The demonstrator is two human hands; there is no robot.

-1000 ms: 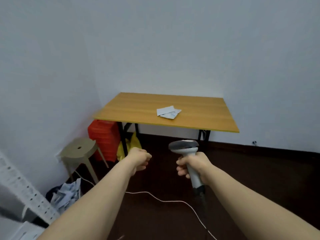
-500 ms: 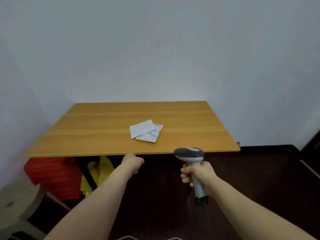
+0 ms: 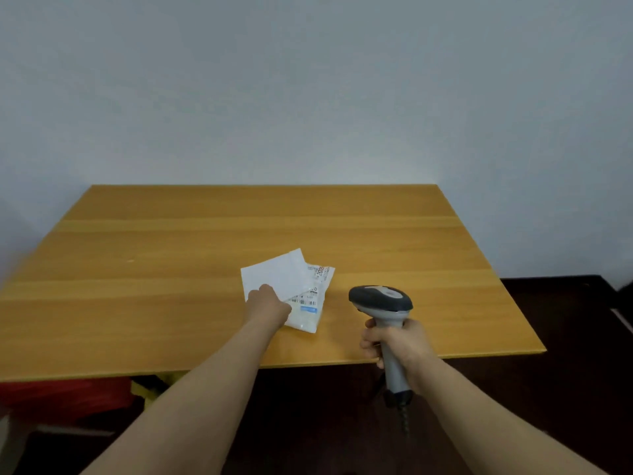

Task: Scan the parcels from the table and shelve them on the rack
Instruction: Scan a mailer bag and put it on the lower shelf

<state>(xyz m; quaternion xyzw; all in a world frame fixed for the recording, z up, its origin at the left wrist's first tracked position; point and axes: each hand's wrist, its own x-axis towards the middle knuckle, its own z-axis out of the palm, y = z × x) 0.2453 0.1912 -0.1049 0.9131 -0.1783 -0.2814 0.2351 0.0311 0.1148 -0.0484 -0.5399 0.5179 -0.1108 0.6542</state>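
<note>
Two flat parcels lie overlapped on the wooden table (image 3: 154, 269). The plain white parcel (image 3: 277, 274) sits on top of a white parcel with a barcode label (image 3: 310, 308). My left hand (image 3: 269, 305) is at the near corner of the plain white parcel, thumb on top, fingers curled at its edge. My right hand (image 3: 399, 341) grips the handle of a grey barcode scanner (image 3: 380, 299), held upright just right of the parcels over the table's front edge. The rack is out of view.
A pale wall stands right behind the table. Under its left front edge are a red container (image 3: 61, 392) and something yellow (image 3: 154, 385). The scanner's cable (image 3: 406, 423) hangs toward the dark floor (image 3: 565, 320) at the right.
I have come up to the table. My left hand went from a loose fist below the table edge forward onto the white parcel. The scanner rose level with the tabletop.
</note>
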